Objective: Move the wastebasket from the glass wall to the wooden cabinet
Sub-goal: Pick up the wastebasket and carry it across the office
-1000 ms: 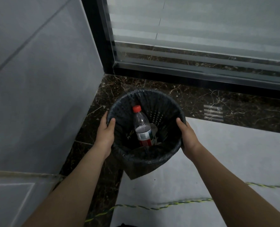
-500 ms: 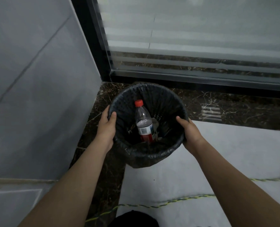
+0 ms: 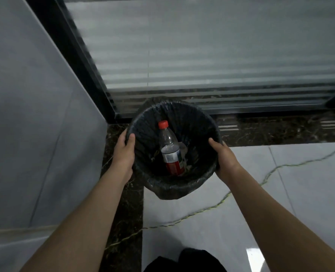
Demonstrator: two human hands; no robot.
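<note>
Though labelled, bottle (image 3: 171, 152) text unreadable.

One head-worn camera looks steeply down, close over the floor corner (image 3: 123, 193).

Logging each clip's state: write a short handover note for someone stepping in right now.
Left hand: grip shut on the wastebasket rim, left side.
Right hand: grip shut on the rim, right side.
The wastebasket, lined with a black bag, holds a plastic bottle and is by the glass wall.
Done: both hands have hold.
Left: carry it to the wooden cabinet, not in view.
</note>
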